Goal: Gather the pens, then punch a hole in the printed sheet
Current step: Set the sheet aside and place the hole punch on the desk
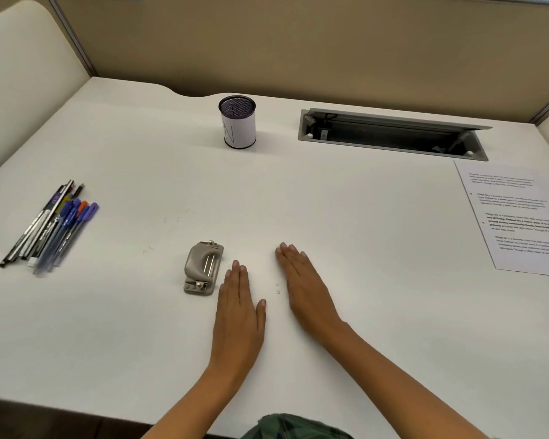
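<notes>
Several pens and pencils (49, 224) lie in a loose bundle at the left of the white desk (362, 217). A grey hole punch (203, 267) sits near the middle front. The printed sheet (517, 217) lies flat at the right edge, partly cut off by the frame. A black mesh pen cup (237, 122) wrapped in white paper stands upright at the back centre. My left hand (238, 308) rests flat on the desk just right of the punch, fingers straight. My right hand (305, 286) lies flat beside it, holding nothing.
A few tiny white paper dots (277, 289) lie between my hands. An open grey cable tray (390, 134) is set into the desk at the back right. Tan partition walls close off the back and sides.
</notes>
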`<state>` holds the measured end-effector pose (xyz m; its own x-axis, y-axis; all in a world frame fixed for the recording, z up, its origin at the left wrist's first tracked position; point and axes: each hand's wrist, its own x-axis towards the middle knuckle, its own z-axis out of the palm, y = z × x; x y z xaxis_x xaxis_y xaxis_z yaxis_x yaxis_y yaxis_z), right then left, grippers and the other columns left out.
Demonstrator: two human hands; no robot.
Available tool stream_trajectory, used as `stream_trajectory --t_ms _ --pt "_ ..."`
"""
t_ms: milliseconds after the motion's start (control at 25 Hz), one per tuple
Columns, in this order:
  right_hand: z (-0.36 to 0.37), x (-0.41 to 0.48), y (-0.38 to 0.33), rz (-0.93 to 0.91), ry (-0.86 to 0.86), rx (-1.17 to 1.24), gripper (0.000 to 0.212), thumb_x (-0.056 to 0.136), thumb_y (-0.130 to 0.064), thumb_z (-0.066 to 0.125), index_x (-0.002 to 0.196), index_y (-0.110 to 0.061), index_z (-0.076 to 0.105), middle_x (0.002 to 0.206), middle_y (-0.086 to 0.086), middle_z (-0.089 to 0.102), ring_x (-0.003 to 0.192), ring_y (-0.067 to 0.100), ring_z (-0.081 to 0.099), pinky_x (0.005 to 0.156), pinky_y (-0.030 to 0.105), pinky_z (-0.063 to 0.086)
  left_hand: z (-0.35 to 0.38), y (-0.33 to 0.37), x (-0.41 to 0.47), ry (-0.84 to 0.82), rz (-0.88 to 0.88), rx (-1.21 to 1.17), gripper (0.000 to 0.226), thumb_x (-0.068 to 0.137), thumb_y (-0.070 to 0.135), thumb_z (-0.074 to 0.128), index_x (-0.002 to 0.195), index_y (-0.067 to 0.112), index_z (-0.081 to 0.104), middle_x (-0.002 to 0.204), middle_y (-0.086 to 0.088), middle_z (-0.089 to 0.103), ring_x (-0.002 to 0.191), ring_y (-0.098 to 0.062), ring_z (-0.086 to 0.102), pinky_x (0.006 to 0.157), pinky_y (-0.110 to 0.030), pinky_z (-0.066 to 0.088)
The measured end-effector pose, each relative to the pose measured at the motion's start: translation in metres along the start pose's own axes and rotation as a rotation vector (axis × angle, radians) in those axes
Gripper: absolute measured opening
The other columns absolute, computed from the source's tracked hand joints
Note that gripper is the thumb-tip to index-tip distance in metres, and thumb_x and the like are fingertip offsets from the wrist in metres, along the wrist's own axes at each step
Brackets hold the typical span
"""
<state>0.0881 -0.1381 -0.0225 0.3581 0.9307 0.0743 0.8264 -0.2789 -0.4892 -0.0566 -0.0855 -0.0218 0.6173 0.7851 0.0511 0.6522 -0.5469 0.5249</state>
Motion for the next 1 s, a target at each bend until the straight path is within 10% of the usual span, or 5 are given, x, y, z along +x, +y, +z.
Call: stream_trajectory --t_ms 240,400,520,840,1000 --pt "-0.003 -0.016 -0.004 -0.139 -0.053 0.015 0.054 0.097 0.003 0.031 0.149 -0.012 0.026 0.155 -0.005 0.016 0.145 0.006 0.009 0.116 0.012 -0.006 0.002 -0.005 -0.003 -0.095 0.095 -0.006 0.059 0.100 0.026 0.032 0.150 0.016 0.001 0.158 0.008 -0.003 0.145 -0.003 -0.010 0.118 -0.024 -0.007" --pt "-0.007 -0.039 -0.008 0.082 0.174 0.191 0.047 0.090 0.011 0.045 0.132 -0.007 0.055 0.138 0.005 0.054 0.130 0.015 0.048 0.111 0.015 0.028 -0.002 -0.007 -0.005 -0.109 0.111 -0.194 0.056 0.100 0.019 0.033 0.148 0.027 0.005 0.151 0.026 -0.001 0.138 0.015 -0.009 0.113 -0.009 -0.007" --pt "-0.006 -0.040 -0.014 0.207 0.287 0.177 0.036 0.088 0.010 0.051 0.119 -0.005 0.063 0.119 0.006 0.064 0.110 0.018 0.060 0.098 0.024 0.046 0.000 -0.013 -0.004 -0.043 0.105 -0.033 0.054 0.099 0.017 0.037 0.149 0.013 0.017 0.156 0.007 0.012 0.146 -0.006 0.006 0.120 -0.026 0.002" --pt "-0.022 -0.005 -0.025 0.072 -0.113 0.172 0.032 0.098 -0.008 0.040 0.123 -0.007 0.060 0.128 0.008 0.058 0.119 0.020 0.048 0.100 0.026 0.037 0.001 -0.014 -0.005 0.020 0.074 0.138 0.059 0.095 0.032 0.020 0.148 0.006 0.023 0.157 -0.007 0.020 0.146 -0.019 0.014 0.120 -0.035 0.011" --pt "-0.032 0.009 -0.030 -0.141 -0.341 -0.367 0.020 0.094 0.003 0.041 0.099 0.000 0.060 0.102 0.013 0.060 0.096 0.027 0.054 0.076 0.035 0.046 0.001 -0.016 -0.005 0.021 0.052 0.123 0.058 0.096 0.027 0.036 0.149 0.007 0.020 0.158 -0.006 0.017 0.147 -0.018 0.012 0.120 -0.035 0.010"
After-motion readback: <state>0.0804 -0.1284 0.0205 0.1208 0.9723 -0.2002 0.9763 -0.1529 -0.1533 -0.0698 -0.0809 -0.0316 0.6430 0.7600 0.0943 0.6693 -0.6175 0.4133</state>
